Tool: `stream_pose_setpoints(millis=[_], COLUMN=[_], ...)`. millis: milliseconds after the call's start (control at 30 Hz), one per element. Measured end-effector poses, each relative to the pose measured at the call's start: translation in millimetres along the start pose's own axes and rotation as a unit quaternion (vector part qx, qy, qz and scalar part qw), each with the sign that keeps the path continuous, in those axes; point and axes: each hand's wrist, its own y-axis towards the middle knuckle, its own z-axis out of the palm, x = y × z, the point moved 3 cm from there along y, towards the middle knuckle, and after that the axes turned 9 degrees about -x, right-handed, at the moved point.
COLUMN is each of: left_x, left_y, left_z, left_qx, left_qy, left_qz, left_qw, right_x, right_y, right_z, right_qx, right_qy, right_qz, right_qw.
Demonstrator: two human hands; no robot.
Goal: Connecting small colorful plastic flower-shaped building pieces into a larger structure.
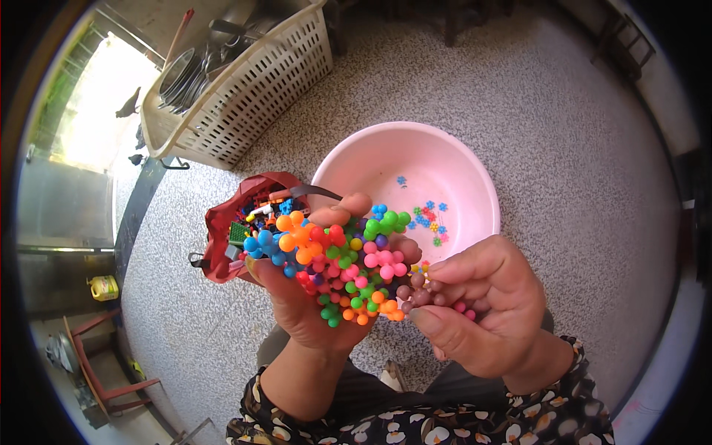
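Observation:
A cluster of knobbly plastic linking pieces [348, 267] in orange, blue, green, red, pink and purple fills my left hand [308, 300], whose fingers wrap round it from behind and below. Between the thumb and fingers of my right hand [489, 304] is a brownish-mauve knobbly piece [420, 293], at the cluster's right edge; whether it is joined to the cluster I cannot tell. Pink knobs peek out beneath the right fingers. Beyond my hands stands a pink basin [452, 159] with several small flower-shaped pieces [426, 215] in its bottom.
Left of my hands sits a red fabric bag [219, 230] of mixed small toy parts, with a dark strap. A cream slotted basket [245, 96] of metal kitchenware stands at the far left. A reddish wooden chair [93, 363] and a yellow container [104, 288] are at the left edge. Speckled flooring [571, 185] surrounds the basin.

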Motion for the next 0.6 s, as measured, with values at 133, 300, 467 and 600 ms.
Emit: stream_pose_setpoints(millis=[133, 300, 467, 600], left_x=[2.4, 0.8, 0.1, -2.1], left_y=[-0.6, -4.4, -4.9, -2.0], left_z=[-0.5, -0.5, 2.3, 1.1], left_qx=[-0.015, -0.026, -0.020, 0.041], left_qy=[0.014, 0.091, 0.143, 0.182], left_qz=[0.006, 0.020, 0.046, 0.075], left_qw=[1.000, 0.995, 0.988, 0.980], right_x=[-3.4, -5.5, -6.6, -5.0], right_y=[3.0, 3.5, 3.7, 4.2], right_z=[-2.4, -3.5, -5.5, -6.4], right_qx=[-0.008, -0.030, -0.049, -0.049], right_qy=[-0.032, -0.128, -0.153, -0.148], right_qz=[-0.030, -0.085, -0.103, -0.090], right_qw=[0.999, 0.988, 0.982, 0.984])
